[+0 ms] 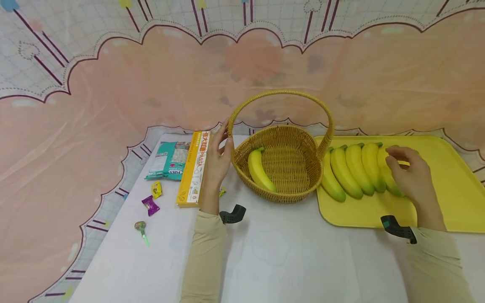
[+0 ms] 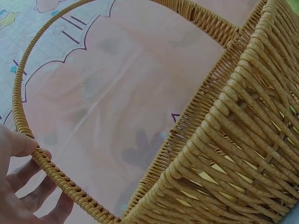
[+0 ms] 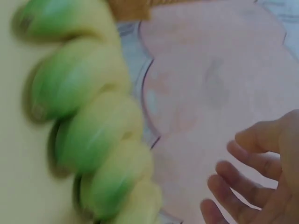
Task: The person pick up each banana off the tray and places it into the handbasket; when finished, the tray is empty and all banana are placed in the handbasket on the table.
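Steadying the wicker basket (image 1: pixel 282 162), my left hand (image 1: pixel 217 162) has its grip closed on the handle base at the left rim. One banana (image 1: pixel 260 170) lies inside. My right hand (image 1: pixel 413 176) rests on the rightmost banana (image 1: pixel 386 170) of a row on the yellow tray (image 1: pixel 454 189); whether that grip has clenched, I cannot tell. I judge a loose hold could roll the fruit into its neighbours, or clip the arched handle on the lift. Room is tight: tray touching basket, a pasta box (image 1: pixel 194 168) just beside my left hand, bare tabletop (image 1: pixel 284 252) nearer me.
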A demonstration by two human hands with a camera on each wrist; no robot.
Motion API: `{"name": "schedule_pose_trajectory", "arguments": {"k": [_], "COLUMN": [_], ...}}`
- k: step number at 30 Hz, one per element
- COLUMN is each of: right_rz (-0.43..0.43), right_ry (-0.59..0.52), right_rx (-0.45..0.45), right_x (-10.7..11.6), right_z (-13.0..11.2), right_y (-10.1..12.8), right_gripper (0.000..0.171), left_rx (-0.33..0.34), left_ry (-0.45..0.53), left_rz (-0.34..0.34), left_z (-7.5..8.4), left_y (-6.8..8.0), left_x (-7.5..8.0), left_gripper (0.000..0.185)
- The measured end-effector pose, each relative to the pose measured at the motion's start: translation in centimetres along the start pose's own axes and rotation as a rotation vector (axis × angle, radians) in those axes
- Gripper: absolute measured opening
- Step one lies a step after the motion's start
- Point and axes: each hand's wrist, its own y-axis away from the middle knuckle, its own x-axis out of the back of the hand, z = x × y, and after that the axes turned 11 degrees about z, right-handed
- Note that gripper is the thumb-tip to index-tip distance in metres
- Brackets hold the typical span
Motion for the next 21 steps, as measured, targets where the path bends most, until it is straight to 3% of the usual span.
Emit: {"name": "schedule_pose_trajectory", "arguments": {"k": [7, 15, 21], "right_rz": [0.056, -0.136, -0.166], "right_ry": [0.090, 0.177, 0.153], "right_rx": [-0.061, -0.179, -0.250], "right_x": [0.7, 1.7, 2.0], "right_z": [2.7, 5.6, 6.9], "right_y": [-0.2, -0.5, -0.3], "right_gripper": [0.051, 0.065, 0.070], "left_rx": [-0.002, 0.004, -0.003], "left_ry": [-0.002, 0.014, 0.028], "left_rz": [-0.002, 0.000, -0.009], "left_z": [-0.2, -0.3, -0.2], "left_y": [0.0, 0.0, -0.1], "left_x": [0.1, 0.1, -0.1], "left_gripper": [0.048, 0.048, 0.048]}}
